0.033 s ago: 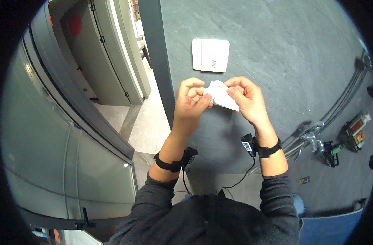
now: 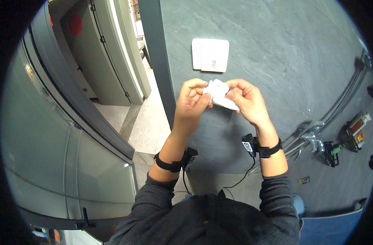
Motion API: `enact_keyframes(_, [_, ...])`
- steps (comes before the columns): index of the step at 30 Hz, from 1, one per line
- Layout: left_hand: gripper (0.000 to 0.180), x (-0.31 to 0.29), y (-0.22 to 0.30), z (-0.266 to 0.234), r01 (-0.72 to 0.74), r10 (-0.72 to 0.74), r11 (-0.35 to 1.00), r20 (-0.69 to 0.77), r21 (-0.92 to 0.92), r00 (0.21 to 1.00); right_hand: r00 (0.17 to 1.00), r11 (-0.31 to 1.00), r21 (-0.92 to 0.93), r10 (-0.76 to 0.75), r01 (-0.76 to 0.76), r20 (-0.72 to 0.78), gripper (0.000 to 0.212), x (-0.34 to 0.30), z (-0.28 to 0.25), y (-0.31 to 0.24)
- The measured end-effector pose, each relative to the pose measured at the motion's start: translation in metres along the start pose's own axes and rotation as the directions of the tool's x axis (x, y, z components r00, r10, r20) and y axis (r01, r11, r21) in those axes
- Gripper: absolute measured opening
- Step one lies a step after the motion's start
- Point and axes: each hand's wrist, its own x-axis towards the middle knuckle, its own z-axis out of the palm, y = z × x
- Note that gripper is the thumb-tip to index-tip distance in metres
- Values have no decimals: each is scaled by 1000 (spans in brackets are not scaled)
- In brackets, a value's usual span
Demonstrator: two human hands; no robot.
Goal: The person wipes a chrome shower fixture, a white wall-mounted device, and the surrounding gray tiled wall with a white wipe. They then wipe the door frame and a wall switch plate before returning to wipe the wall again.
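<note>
White plastic piece (image 2: 220, 94) pinched between raised left hand (image 2: 191, 102) and right hand (image 2: 247, 102).

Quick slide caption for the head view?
Both hands, left hand and right hand, hold a white part below a white wall plate.

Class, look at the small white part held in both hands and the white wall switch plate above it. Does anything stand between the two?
Nothing visible does. Left hand and right hand pinch the white part just below the switch plate; only bare grey wall shows between them.
</note>
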Motion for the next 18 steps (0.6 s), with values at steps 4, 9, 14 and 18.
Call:
enact_keyframes(4, [33, -2, 0, -1, 5, -5, 998, -8, 56, 1000, 984, 999, 3, 52, -53, 172, 20, -10, -8, -6])
enact_keyframes(9, [31, -3, -9, 4, 166, -166, 986, -16, -9, 986, 965, 960, 107, -261, 258, 14, 18, -9, -7, 2])
enact_keyframes(14, [24, -4, -30, 23, 325, -324, 945, 61, -19, 944, 992, 900, 430, -110, 71, 67, 14, -8, -1, 10])
enact_keyframes(18, [20, -12, -37, 18, 297, -297, 955, 33, 30, 954, 990, 945, 305, -136, 117, 43, 21, -3, 9, 5])
